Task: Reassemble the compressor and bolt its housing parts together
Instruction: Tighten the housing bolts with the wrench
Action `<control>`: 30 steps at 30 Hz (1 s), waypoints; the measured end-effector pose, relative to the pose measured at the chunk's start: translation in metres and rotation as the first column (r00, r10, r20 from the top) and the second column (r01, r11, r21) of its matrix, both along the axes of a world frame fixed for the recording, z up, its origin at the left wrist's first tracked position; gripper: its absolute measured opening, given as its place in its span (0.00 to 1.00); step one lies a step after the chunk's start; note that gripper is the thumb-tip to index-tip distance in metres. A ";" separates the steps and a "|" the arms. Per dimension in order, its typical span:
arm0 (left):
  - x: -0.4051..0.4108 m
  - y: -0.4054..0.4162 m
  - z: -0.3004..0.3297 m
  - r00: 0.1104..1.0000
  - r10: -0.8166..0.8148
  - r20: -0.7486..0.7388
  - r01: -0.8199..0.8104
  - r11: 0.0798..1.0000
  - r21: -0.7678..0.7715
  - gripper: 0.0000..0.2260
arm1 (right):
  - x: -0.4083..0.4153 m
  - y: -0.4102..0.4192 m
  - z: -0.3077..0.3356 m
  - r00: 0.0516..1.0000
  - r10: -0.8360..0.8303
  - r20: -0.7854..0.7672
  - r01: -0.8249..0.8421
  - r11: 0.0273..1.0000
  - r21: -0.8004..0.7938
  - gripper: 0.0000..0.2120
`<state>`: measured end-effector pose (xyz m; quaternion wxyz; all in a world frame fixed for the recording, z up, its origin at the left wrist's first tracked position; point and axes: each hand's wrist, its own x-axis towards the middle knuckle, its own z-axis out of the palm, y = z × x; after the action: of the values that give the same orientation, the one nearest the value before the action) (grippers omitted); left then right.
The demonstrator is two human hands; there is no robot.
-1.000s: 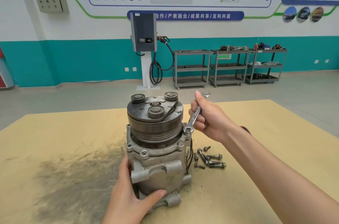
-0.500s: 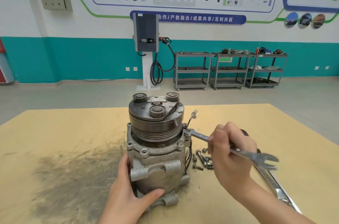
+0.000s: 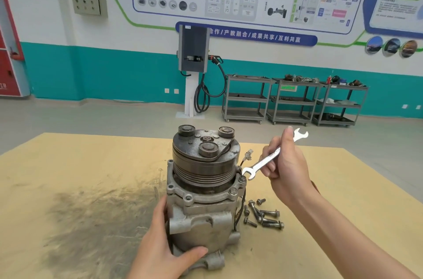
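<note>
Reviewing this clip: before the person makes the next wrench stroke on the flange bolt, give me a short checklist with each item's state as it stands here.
1. Compressor upright on the table: ok.
2. Left hand steadies the lower housing: ok, thumb and fingers wrap it.
3. Right hand grips the wrench firmly: ok, fingers curl round the shank.
4. Wrench jaw seated on the flange bolt: not ok, the open end sits just above and beside the head.
5. Spare bolts within reach: ok, lying on the table right of the compressor.
6. Bolt tightness: cannot tell.
</note>
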<state>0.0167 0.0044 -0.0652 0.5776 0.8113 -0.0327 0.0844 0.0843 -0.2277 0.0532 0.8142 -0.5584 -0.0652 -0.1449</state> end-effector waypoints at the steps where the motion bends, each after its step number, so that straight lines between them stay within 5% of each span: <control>1: 0.000 0.000 0.001 1.000 -0.002 0.002 0.002 1.000 0.000 0.60 | 0.004 0.001 0.001 1.000 0.022 -0.008 -0.022 1.000 -0.001 0.27; 11: -0.001 0.000 0.003 1.000 0.020 0.007 -0.020 0.999 0.035 0.54 | 0.023 0.012 -0.003 0.926 0.335 -0.174 -0.349 0.935 -0.059 0.23; 16: 0.000 0.000 0.004 1.000 -0.009 -0.009 0.009 1.000 0.011 0.59 | -0.001 0.012 -0.023 0.996 -0.051 0.067 0.046 0.996 0.072 0.24; 20: -0.001 -0.001 0.001 1.000 -0.017 -0.009 0.017 1.000 -0.001 0.60 | -0.034 0.014 -0.033 0.849 -0.456 0.266 0.472 0.882 0.004 0.23; 25: -0.002 -0.001 0.003 1.000 -0.015 -0.004 0.015 1.000 0.008 0.55 | -0.065 0.026 -0.028 0.640 -0.334 0.692 0.622 0.754 -0.211 0.21; 28: 0.001 0.000 0.002 1.000 -0.026 -0.010 0.026 1.000 0.001 0.59 | -0.068 0.027 -0.019 0.584 -0.312 0.750 0.663 0.716 -0.218 0.23; 30: 0.002 0.000 0.001 0.999 -0.028 -0.022 0.029 1.000 0.004 0.62 | -0.065 0.021 -0.011 0.633 -0.400 0.663 0.622 0.772 -0.128 0.21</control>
<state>0.0192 0.0048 -0.0640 0.5772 0.8130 -0.0382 0.0673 0.0196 -0.2070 0.0420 0.5613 -0.6107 -0.1801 -0.5287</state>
